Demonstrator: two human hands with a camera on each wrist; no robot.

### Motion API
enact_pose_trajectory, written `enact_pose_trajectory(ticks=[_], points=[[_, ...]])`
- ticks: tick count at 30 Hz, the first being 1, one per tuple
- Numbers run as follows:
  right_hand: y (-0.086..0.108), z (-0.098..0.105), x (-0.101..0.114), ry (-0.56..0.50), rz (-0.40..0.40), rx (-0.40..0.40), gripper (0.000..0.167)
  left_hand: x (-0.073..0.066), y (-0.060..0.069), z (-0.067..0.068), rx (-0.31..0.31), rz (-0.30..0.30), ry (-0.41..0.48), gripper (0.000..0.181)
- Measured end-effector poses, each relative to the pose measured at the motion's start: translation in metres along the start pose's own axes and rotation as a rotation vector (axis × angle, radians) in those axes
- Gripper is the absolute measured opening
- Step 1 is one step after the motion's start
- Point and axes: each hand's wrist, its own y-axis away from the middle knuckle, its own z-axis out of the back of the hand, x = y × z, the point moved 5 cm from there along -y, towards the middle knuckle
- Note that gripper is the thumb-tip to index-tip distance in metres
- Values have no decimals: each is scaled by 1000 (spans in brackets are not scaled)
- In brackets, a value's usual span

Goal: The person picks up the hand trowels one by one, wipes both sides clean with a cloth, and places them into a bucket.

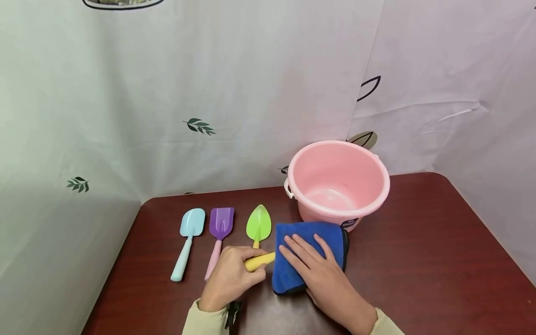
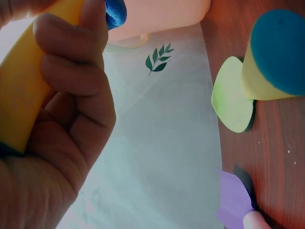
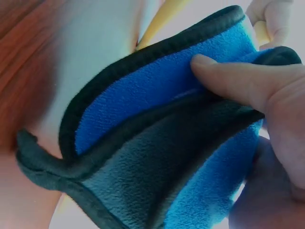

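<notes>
The yellow handle (image 1: 260,261) stood near the middle of the table (image 1: 423,253), running from the left hand (image 1: 232,274) on its left end into the blue cloth (image 1: 282,270) on its right. Whatever the handle carried beyond the cloth's edge was covered, so its head could not be told. The left hand's fingers were curled firmly round the handle; the right hand (image 1: 324,277) held the folded cloth, thumb on one side and fingers laid over the top.

The step in hand looked like wiping the tool inside the cloth. The next move probably called for a steady left grip while the cloth was drawn along the hidden part, with enough pressure to rub but not to wrench the handle round.

Just beyond the cloth, on the far right, the pink bucket (image 1: 335,167) stood upright, nothing showing inside but its bare floor, with glare on it; whether cloth and bucket touched was unclear. To the left lay the green trowel (image 1: 258,225), purple shovel (image 1: 221,223) and light blue shovel (image 1: 192,223), all outside the bucket.
</notes>
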Motion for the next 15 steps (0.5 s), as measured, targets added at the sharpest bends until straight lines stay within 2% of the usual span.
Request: enact_pose_trajectory(ticks=[2, 3, 6, 9, 15], points=[[-1, 0, 0, 4, 3, -22, 49, 0, 0, 0, 1, 3, -1, 21], [-1, 0, 1, 9, 6, -39, 46, 0, 0, 0, 1, 3, 0, 20], [-2, 0, 1, 32, 13, -79, 59, 0, 0, 1, 0, -5, 3, 20], [-3, 0, 2, 44, 11, -92, 59, 0, -1, 1, -2, -12, 4, 20], [-2, 0, 1, 49, -7, -62, 59, 1, 0, 2, 4, -11, 2, 20]])
